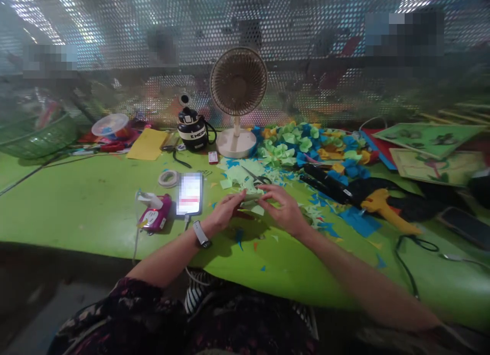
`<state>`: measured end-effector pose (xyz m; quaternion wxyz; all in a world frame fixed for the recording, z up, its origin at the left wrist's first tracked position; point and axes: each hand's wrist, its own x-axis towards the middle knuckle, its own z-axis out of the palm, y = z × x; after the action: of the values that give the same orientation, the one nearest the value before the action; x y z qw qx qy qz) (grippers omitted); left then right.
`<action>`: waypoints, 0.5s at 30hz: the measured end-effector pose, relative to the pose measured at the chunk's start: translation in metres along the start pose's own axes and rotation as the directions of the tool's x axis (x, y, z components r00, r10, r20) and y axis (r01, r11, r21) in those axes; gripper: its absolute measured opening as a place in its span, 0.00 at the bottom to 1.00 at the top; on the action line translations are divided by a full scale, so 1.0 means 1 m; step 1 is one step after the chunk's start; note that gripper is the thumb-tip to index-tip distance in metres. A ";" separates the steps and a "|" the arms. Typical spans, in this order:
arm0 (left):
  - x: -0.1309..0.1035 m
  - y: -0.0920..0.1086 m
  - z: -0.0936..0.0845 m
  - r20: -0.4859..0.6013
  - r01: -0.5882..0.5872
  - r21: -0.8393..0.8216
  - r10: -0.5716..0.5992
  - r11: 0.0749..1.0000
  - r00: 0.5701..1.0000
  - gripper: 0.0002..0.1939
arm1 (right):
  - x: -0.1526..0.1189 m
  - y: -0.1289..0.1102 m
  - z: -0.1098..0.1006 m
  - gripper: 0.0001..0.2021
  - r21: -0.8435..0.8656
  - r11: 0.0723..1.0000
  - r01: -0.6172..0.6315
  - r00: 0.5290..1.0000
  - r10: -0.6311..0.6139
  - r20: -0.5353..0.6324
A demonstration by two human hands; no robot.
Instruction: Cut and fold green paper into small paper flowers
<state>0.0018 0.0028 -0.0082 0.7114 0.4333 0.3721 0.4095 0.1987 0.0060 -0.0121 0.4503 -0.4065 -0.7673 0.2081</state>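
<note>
Two-handed, holds one small piece of pale green paper (250, 197) above the desk (115, 202), on the near side of the scissors (262, 180), with fingers (236, 198) of the left hand (223, 212) closed on the left end and the right hand (285, 209) at the other end, gripping or merely touching: cannot tell which. Looks feather-light, thin and pliable, not likely to slip from dry skin, but apt to crease or tear under a hard pull. Best to take hold by the edges with light pressure, leaving the middle unflattened.
</note>
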 end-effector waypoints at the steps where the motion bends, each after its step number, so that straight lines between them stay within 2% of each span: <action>1: -0.001 0.001 0.000 0.026 -0.014 0.013 0.013 1.000 1.000 0.27 | 0.000 0.000 0.001 0.12 0.014 1.000 -0.025 1.000 0.025 0.002; 5: -0.001 0.002 0.001 0.097 -0.083 0.151 0.069 0.985 0.993 0.25 | -0.002 -0.002 0.003 0.12 0.055 0.993 -0.100 0.995 0.099 0.017; 10: 0.002 -0.001 0.002 0.051 -0.055 0.201 0.046 0.978 0.998 0.25 | -0.002 -0.005 0.004 0.13 0.085 0.979 -0.184 0.983 0.183 0.017; 15: 0.003 -0.003 0.001 0.023 -0.043 0.211 0.039 0.977 0.999 0.24 | -0.002 -0.006 0.005 0.13 0.120 0.969 -0.216 0.976 0.215 0.025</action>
<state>0.0052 0.0043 -0.0112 0.6564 0.5177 0.3978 0.3781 0.1928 0.0009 -0.0117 0.4443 -0.4579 -0.7073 0.3045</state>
